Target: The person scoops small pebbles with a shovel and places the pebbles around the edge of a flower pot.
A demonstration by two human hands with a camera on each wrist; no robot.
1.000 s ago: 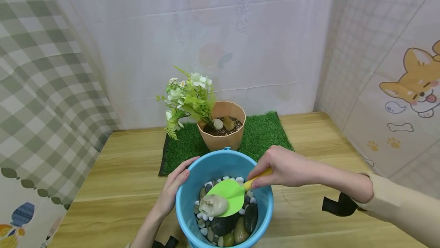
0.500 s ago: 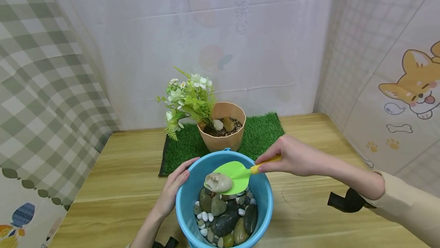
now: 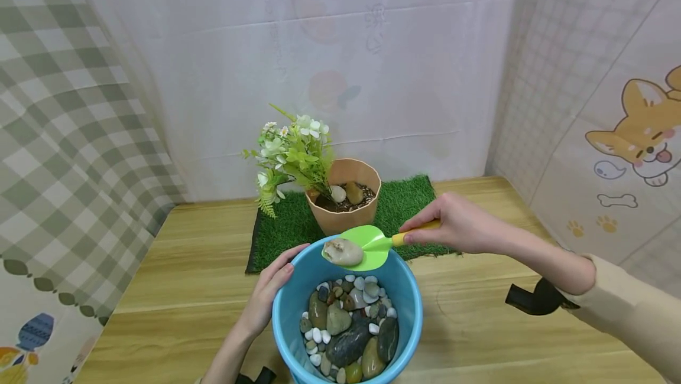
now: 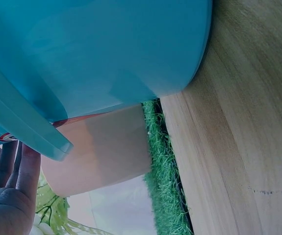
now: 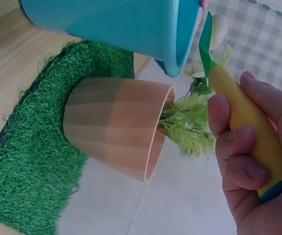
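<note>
a wooden table (image 3: 202, 242) stood in front of a pale cloth backdrop (image 3: 415, 77), and a green grass mat (image 3: 412, 202) lay across its far side. on the mat stood a plant pot (image 3: 343, 220) with soil, two stones and leaning white flowers (image 3: 295, 156); nearer was a blue bucket (image 3: 292, 308) with many stones at its bottom.

the right hand (image 3: 460, 224) had its fingers and thumb wrapped round the yellow handle of a small shovel (image 3: 378, 248), with no gap left in the grip. one large pale stone (image 3: 346, 253) lay on the green blade, near the tip, above the far part of the bucket's rim.

the left hand (image 3: 267, 289) held nothing; its fingers lay fairly straight against the bucket's outer side, just below the rim.

with the weight so far forward, the shovel probably called for a firm wrist and a nearly level blade, perhaps with the tip slightly raised. a slow, smooth motion seemed best, since a smooth stone could easily roll off, and light, even pressure from the left hand would help steady the bucket.
</note>
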